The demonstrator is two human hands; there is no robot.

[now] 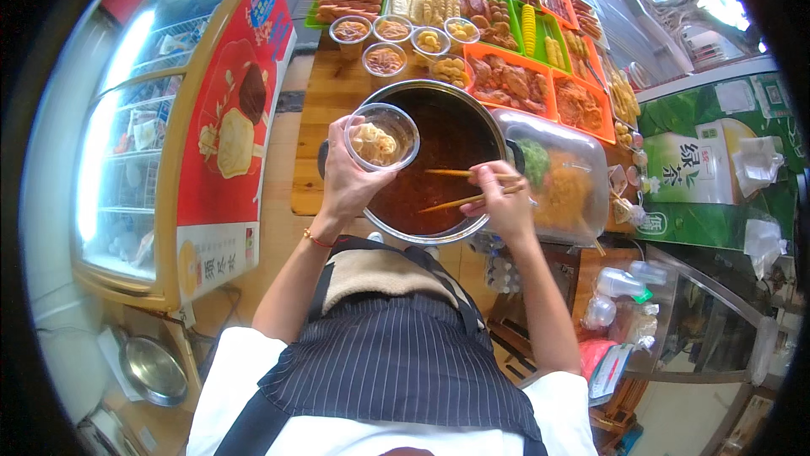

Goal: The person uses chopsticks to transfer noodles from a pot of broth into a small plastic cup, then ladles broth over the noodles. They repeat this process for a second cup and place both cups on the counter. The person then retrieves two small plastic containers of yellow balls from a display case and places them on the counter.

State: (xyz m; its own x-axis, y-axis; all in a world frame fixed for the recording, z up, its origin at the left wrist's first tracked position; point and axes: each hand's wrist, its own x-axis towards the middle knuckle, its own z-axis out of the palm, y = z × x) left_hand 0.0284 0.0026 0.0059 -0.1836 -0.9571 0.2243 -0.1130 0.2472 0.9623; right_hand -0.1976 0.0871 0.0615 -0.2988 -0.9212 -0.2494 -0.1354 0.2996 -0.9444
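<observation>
Holding clear cup (414, 140) in left hand (344, 179), over left part of pot (434, 83), with pale noodle-like clump (375, 144) inside. Gripping chopsticks (448, 173) in right hand (502, 205), over pot's right side toward the near rim. Left fingers clamped on cup wall, wrapped from the left and near side; right fingers closed round chopsticks, well back from tips. Worth reading everything off one relation: cup to chopstick tips. Find far stick's tip just right of cup, slightly nearer the body; find near stick's tip lower down, closer to the near rim. Read long axis of both sticks as mostly left-right, tips aimed left, spread in a V opening toward the cup side, with nothing pinched between. From tips to clump: leftward and a bit away from the body, with cup rim in the way. Count left hand as nearer to clump, right hand as well off at the back ends of the sticks. Can't tell tip contact with reddish-brown broth (451, 125), nor cup height above it, nor exact cup tilt. Beyond pot, on worktop (329, 85): filled cups (350, 49) and orange trays (595, 133); just right of pot: clear plastic container (582, 140)
</observation>
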